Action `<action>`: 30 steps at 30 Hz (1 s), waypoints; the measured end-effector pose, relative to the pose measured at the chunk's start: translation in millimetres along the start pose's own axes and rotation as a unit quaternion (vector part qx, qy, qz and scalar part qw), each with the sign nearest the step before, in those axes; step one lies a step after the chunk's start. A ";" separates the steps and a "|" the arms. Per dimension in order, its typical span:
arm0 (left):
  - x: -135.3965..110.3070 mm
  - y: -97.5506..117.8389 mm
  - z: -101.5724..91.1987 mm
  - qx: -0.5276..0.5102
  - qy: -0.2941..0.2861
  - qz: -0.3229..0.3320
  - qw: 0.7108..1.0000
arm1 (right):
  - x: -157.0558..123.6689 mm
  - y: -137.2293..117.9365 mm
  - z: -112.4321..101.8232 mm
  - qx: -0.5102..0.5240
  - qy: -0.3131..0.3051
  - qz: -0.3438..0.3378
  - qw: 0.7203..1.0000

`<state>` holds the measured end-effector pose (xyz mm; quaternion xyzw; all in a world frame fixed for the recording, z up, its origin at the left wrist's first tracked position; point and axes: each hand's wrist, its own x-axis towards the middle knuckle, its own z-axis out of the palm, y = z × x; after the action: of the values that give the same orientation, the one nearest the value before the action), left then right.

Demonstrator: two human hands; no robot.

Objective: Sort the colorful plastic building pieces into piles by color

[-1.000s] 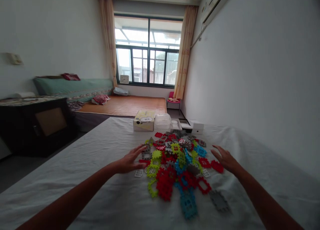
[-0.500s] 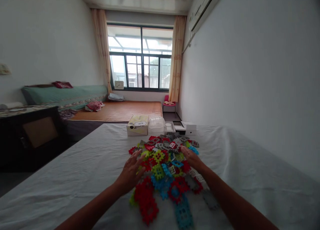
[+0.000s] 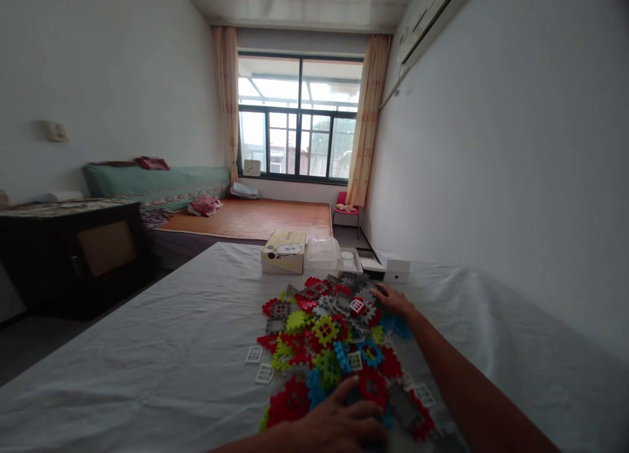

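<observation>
A heap of flat interlocking plastic pieces (image 3: 334, 338) in red, green, blue and grey lies on a bed covered with a white sheet (image 3: 162, 348). My left hand (image 3: 334, 423) lies flat on the near end of the heap, fingers stretched over red and blue pieces. My right hand (image 3: 393, 300) reaches to the far right side of the heap, fingers spread and resting on the pieces there. Two small white window pieces (image 3: 259, 363) lie apart on the sheet, left of the heap.
At the far edge of the bed stand a cardboard box (image 3: 284, 251), a clear plastic tub (image 3: 322, 253) and small white boxes (image 3: 396, 267). Beyond are a low wooden platform with a green cushion, a dark cabinet (image 3: 73, 250) on the left and a window.
My left hand has pulled back from the heap's left side to its near end. My right hand has moved forward to the far right side. The pieces have been shifted about.
</observation>
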<state>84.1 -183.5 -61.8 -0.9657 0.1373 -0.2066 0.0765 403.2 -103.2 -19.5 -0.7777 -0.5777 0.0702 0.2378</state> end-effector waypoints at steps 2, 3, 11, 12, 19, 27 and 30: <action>-7.0 -4.1 -25.9 -0.008 0.004 -0.012 1.000 | -6.9 -6.8 9.8 0.008 -0.007 0.003 1.000; -9.3 -5.0 -38.2 -0.011 0.001 -0.020 1.000 | -11.8 -9.5 13.8 0.008 -0.008 0.004 1.000; 2.1 -18.2 -73.9 -0.025 -0.032 -0.095 0.995 | -61.9 -50.1 -19.3 0.173 -0.082 -0.124 0.974; 4.0 -19.8 -77.8 -0.027 -0.033 -0.111 0.993 | -71.3 -53.4 -33.5 0.193 -0.097 -0.135 0.967; -47.8 -9.0 -130.8 -0.094 -0.090 -0.159 0.979 | -182.8 -3.7 -97.9 0.067 -0.263 -0.067 0.960; -93.6 -8.2 -94.2 -0.043 -0.080 -0.241 0.966 | -201.7 -9.9 -40.7 0.127 -0.175 -0.126 0.968; -68.4 -13.1 -81.5 0.002 -0.044 -0.230 0.972 | -176.3 -35.2 -18.9 0.159 -0.094 -0.149 0.971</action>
<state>-7.0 -158.1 -11.3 -0.9794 -0.0928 -0.1759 0.0349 323.1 -265.3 -16.3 -0.6248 -0.6885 0.1977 0.3106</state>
